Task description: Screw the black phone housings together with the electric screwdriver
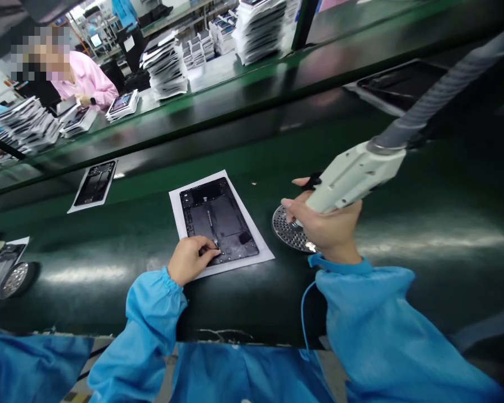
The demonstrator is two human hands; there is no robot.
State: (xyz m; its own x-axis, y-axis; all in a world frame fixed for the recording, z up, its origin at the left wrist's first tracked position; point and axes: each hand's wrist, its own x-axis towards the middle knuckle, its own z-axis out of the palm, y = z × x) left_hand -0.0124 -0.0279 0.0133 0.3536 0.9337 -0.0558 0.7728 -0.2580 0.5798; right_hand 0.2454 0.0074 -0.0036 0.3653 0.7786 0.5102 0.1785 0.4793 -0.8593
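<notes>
My right hand (330,226) is wrapped around a pale green electric screwdriver (348,176), whose ribbed grey hose runs up to the right. Below that hand is a round metal screw tray (292,232) full of holes; the driver's tip is hidden behind my fingers. An opened black tablet housing (224,215) lies on a white sheet (258,254) in front of me. My left hand (193,257) rests over its near edge, thumb and forefinger pinched at the lower end of a thin strip. What they pinch, if anything, is too small to make out.
Another black housing (96,183) lies on paper at left, and one (403,84) at upper right. A second round tray (14,280) is at far left. Beyond the raised green ledge (218,92) stand stacks of panels (166,67) and a person in pink (88,81).
</notes>
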